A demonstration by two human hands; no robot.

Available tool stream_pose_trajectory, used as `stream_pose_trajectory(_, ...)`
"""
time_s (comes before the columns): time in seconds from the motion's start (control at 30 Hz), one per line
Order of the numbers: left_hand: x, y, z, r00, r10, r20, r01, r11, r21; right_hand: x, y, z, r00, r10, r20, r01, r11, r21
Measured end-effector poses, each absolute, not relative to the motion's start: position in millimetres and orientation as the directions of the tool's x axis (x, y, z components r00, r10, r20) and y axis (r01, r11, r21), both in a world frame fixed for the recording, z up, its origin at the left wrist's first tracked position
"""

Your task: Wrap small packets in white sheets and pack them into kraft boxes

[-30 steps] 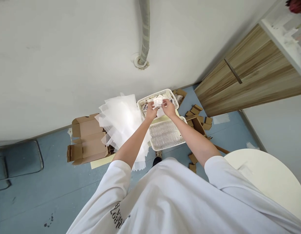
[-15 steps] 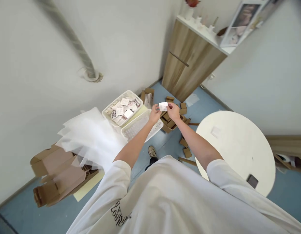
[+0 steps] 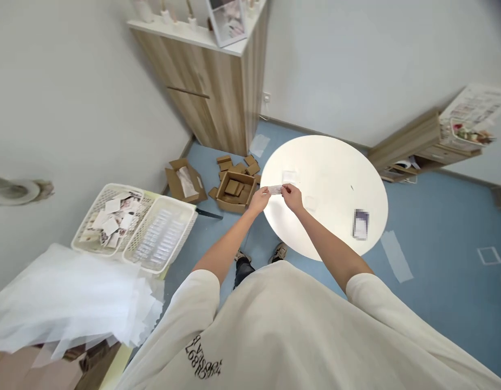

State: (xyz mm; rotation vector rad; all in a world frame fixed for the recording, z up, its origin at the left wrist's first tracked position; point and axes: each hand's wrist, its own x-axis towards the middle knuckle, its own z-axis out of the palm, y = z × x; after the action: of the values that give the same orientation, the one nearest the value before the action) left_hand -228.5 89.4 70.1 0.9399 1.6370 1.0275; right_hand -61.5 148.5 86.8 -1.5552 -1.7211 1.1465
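Observation:
A small white printed card [image 3: 275,190] is held level between my two hands, over the left edge of a round white table [image 3: 327,157]. My left hand [image 3: 260,201] pinches its left end. At its right end, the fingers of my right hand [image 3: 292,197] are closed on it. Too small to read is the print on the card. Just beyond my hands a white square piece [image 3: 290,176] lies on the table, and a paler flat piece [image 3: 310,203] lies to the right of my right hand.
A phone [image 3: 360,223] lies on the table. To the left stand a white basket of loose cards [image 3: 112,212] and a basket of clear packets in rows [image 3: 158,235]. White sheets [image 3: 71,298] are piled nearer. Small brown boxes fill a carton [image 3: 234,203] before the wooden cabinet [image 3: 205,92].
My view has swung right, and my hands with the card have come from near the baskets and carton to the table's edge. The card now appears tilted flatter.

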Motion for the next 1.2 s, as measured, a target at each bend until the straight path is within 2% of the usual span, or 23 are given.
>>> stream_pose_trajectory(0.17, -130, 109, 57, -0.142, 0.919, -0.368, 0.142, 0.387, 0.911, 45, 151, 75, -0.102, 0.959, -0.266, 0.411, -0.203, -0.889)
stream_pose_trajectory(0.43, -41, 100, 30, -0.064, 0.884, -0.463, 0.150, 0.467, 0.871, 140, 137, 31, -0.051, 0.921, -0.386, 0.435, -0.328, -0.839)
stream_pose_trajectory(0.63, -25, 87, 10, -0.007, 0.836, -0.548, 0.197, 0.539, 0.819, 161, 119, -2, -0.017, 0.876, -0.483, 0.475, -0.418, -0.774)
stream_pose_trajectory(0.8, -27, 84, 2, -0.028, 0.797, -0.604, 0.264, 0.588, 0.764, 165, 113, -21, 0.033, 0.832, -0.553, 0.450, -0.506, -0.736)
stream_pose_trajectory(0.97, -29, 83, -6, 0.001, 0.779, -0.627, 0.270, 0.603, 0.750, 164, 112, -30, 0.079, 0.833, -0.548, 0.465, -0.517, -0.719)
stream_pose_trajectory(1.2, -29, 85, -16, 0.047, 0.769, -0.637, 0.239, 0.611, 0.755, 161, 111, -26, 0.052, 0.851, -0.522, 0.531, -0.466, -0.708)
